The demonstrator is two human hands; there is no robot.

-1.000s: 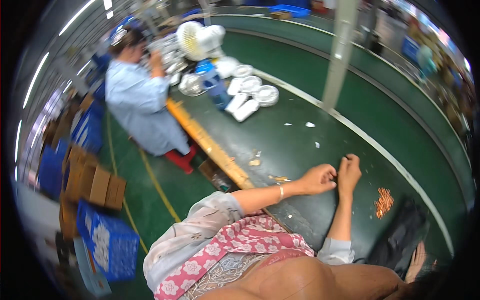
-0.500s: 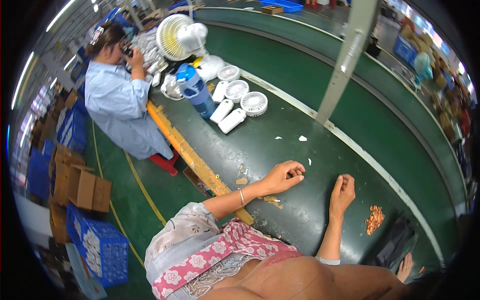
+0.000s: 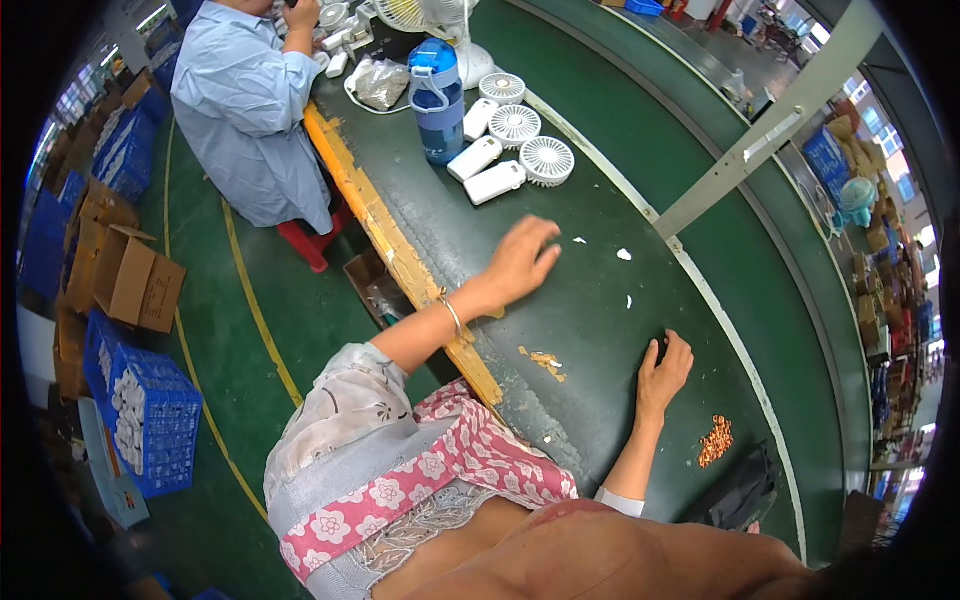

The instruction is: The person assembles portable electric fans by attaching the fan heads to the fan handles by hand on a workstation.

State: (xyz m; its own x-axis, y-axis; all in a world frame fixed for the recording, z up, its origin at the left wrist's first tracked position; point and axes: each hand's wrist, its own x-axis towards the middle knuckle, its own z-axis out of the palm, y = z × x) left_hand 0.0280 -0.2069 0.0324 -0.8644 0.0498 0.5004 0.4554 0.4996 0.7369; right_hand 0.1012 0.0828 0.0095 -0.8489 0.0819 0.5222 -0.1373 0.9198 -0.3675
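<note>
My left hand (image 3: 520, 262) hovers over or rests on the dark green worktable (image 3: 590, 310), its fingers apart and nothing in them. A bracelet circles that wrist. Just beyond it lie several white handheld fans, with round grilled heads such as this fan head (image 3: 547, 161) and smooth white handles such as this handle (image 3: 495, 183). My right hand (image 3: 665, 372) is farther right on the table, thumb and fingers apart and loosely bent, holding nothing. The nearest thing to it is a small pile of copper-coloured small parts (image 3: 715, 442).
A blue water bottle (image 3: 438, 105) stands left of the fans, beside a clear plastic bag (image 3: 382, 84). Metal post (image 3: 770, 140) rises at the table's far edge. A black bag (image 3: 735, 490) lies lower right. One co-worker (image 3: 245, 110) sits at left, near blue crates (image 3: 165, 440).
My left hand has moved forward toward the handheld fans and its fingers have spread. My right hand has loosened, thumb now apart from the fingers. The view has shifted.
</note>
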